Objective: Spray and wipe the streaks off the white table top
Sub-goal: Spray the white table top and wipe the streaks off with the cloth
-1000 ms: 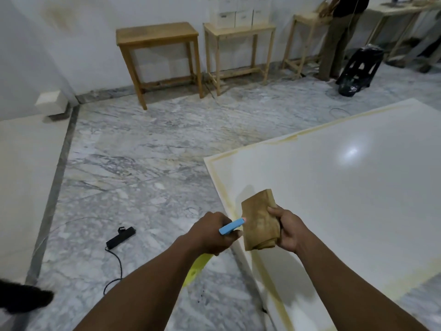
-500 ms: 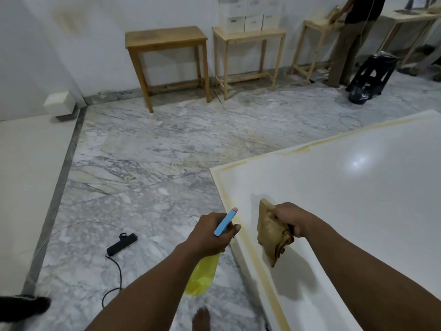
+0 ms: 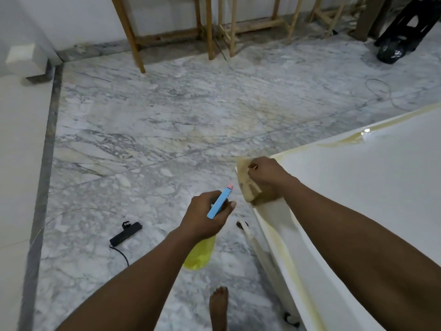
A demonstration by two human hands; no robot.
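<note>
Both bare forearms reach forward from the lower edge of the view. The left hand (image 3: 204, 217) curls round the neck of a spray bottle (image 3: 218, 204), with the thumb lying along its right side. The right hand (image 3: 265, 173), farther forward and knuckles up, grips a bunched cloth (image 3: 249, 188) at the corner of the surface (image 3: 358, 187). One bare foot (image 3: 218, 304) shows below.

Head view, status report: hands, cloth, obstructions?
Left hand grips yellow spray bottle. Right hand holds tan cloth on white table top corner. Nothing seen in the way.
</note>
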